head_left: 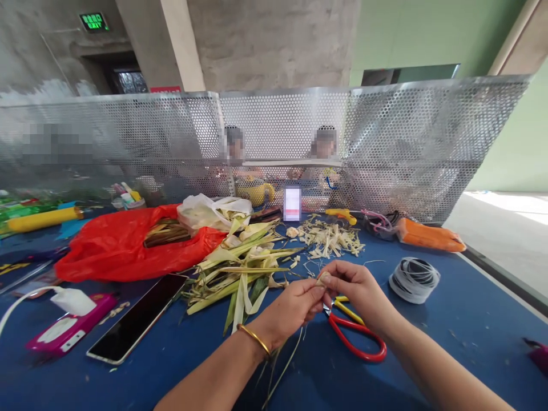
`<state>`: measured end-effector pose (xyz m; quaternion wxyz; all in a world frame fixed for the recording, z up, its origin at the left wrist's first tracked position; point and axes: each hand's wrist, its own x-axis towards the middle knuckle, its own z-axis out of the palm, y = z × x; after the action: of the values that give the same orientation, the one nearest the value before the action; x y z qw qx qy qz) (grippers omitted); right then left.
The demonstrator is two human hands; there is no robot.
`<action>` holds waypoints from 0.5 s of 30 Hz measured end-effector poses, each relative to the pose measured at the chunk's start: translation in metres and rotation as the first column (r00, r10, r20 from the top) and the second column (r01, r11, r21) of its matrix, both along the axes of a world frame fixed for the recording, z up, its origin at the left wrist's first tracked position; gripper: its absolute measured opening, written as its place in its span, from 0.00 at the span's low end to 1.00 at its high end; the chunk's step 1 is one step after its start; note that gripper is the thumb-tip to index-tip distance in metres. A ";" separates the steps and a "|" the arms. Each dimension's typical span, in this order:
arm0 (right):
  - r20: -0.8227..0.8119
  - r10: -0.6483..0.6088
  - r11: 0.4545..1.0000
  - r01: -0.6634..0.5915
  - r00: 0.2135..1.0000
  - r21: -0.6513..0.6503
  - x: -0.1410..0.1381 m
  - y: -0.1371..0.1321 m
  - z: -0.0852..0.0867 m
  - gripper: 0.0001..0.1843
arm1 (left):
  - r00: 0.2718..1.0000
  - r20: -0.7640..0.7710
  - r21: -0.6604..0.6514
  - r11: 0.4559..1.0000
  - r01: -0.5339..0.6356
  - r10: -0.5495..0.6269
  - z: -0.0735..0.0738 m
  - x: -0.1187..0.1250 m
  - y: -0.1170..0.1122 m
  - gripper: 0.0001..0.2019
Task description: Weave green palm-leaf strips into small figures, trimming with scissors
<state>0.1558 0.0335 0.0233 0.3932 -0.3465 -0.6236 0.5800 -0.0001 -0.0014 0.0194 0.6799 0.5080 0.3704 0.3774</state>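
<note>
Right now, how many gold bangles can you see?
1: a gold bangle around the wrist behind the left hand. None shows by the right hand. Others may be hidden behind the perforated metal screen.

Craft workshop, husk strips (pixel 244 268), scissors (pixel 371 358), perforated metal divider (pixel 282 123)

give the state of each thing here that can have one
Left hand: pinching a small pale piece
Right hand: pinching the same piece
Scissors: lying down, blades mostly hidden
Black phone: face up, screen dark
Red bag: open, brown strips inside
Husks: loose pile
White cord: coiled
Exit sign: lit
</note>
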 end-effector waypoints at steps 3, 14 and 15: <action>0.079 -0.126 0.989 0.119 0.989 0.082 0.001 0.000 0.000 0.14 | 0.999 -0.004 -0.033 0.999 0.033 -0.034 -0.003 0.000 0.001 0.16; 0.199 -0.173 0.974 0.138 0.964 0.179 0.004 0.000 0.008 0.15 | 0.998 0.012 -0.102 0.993 0.058 -0.057 -0.004 -0.001 0.000 0.17; 0.203 -0.188 0.969 0.147 0.961 0.200 0.004 0.000 0.006 0.15 | 0.999 0.014 -0.089 0.995 0.035 -0.034 -0.006 0.000 0.000 0.17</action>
<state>0.1599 0.0338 0.0292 0.3997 -0.4226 -0.6822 0.4429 0.0000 -0.0014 0.0138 0.7106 0.4811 0.3740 0.3517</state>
